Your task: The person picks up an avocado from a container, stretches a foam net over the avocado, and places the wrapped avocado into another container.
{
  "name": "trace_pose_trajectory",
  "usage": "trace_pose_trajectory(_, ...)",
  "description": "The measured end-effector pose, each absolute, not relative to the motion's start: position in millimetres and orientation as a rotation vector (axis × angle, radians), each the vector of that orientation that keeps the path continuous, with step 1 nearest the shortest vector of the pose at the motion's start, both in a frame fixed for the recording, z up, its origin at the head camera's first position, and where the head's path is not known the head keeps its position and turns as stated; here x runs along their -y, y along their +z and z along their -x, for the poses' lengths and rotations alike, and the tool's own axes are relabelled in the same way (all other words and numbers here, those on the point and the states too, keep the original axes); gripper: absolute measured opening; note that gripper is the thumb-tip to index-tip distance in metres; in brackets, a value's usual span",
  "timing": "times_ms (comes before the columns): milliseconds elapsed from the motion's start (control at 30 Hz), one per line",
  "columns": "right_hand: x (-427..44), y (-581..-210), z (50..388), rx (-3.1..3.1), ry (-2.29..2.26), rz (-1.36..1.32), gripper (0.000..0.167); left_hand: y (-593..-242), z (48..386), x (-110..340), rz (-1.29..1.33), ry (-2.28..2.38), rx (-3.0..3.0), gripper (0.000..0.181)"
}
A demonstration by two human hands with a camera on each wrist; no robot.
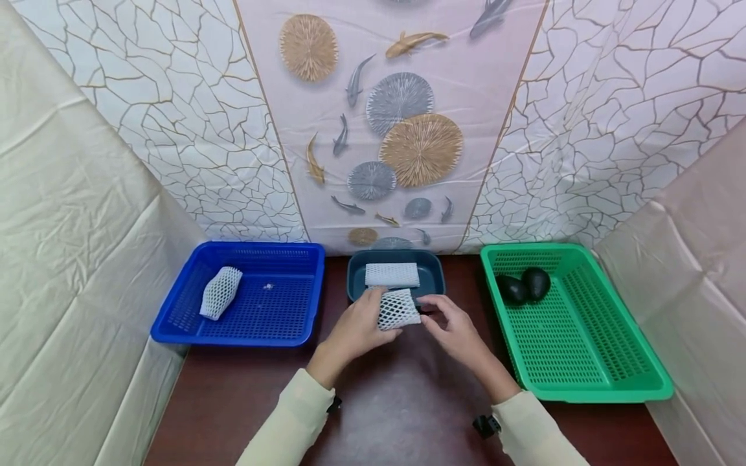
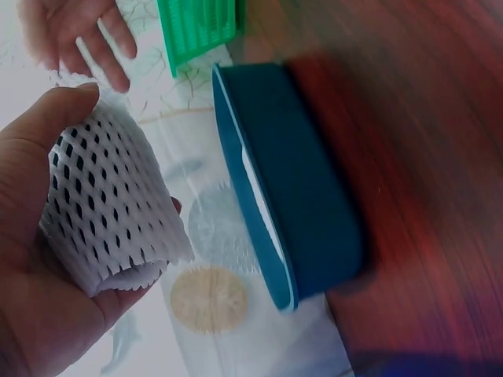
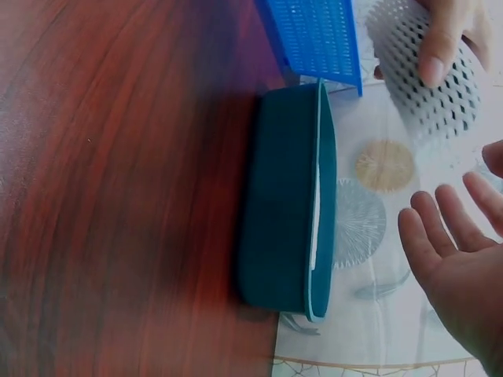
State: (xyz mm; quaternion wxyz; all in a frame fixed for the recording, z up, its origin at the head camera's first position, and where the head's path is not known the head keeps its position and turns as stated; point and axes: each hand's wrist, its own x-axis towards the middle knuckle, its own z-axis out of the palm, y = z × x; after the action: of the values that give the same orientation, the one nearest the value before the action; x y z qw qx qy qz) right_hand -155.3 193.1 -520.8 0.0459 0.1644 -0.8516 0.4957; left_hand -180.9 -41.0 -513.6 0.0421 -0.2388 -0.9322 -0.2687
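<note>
A white foam net sleeve point(image 1: 399, 309) is gripped by my left hand point(image 1: 357, 327), thumb on the near side and fingers behind. In the left wrist view dark shows through the mesh of the sleeve point(image 2: 114, 196), and its lower end gapes. My right hand point(image 1: 457, 333) is beside the sleeve's right end with fingers apart; in the right wrist view the right hand point(image 3: 464, 259) holds nothing and stands apart from the sleeve point(image 3: 428, 78). Behind both hands, more white netting point(image 1: 392, 274) lies in a dark teal tray point(image 1: 432, 262).
At the left stands a blue basket point(image 1: 233, 340) with a net-wrapped item point(image 1: 221, 293) and a small white scrap point(image 1: 268, 286). A green basket point(image 1: 588, 393) at the right holds two dark avocado-like fruits point(image 1: 536, 283). Patterned cloth point(image 1: 373, 129) hangs behind the brown table point(image 1: 402, 414).
</note>
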Motion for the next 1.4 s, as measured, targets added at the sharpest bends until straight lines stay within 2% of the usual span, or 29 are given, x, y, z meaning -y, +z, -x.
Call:
trace_pose_trajectory(300, -176, -532, 151, 2.669, 1.333, -0.566, 0.04, -500, 185, 70, 0.542, -0.791, 2.853, 0.087)
trace_pose_trajectory(633, -147, -541, 151, 2.672, 1.17, -0.828, 0.043, -489, 191, 105, 0.451, -0.771, 2.829, 0.085)
trace_pose_trajectory(1400, -70, -549, 154, 2.633, 0.695, -1.329, 0.064, -478, 211, 193, 0.172, -0.567, 2.91, 0.089)
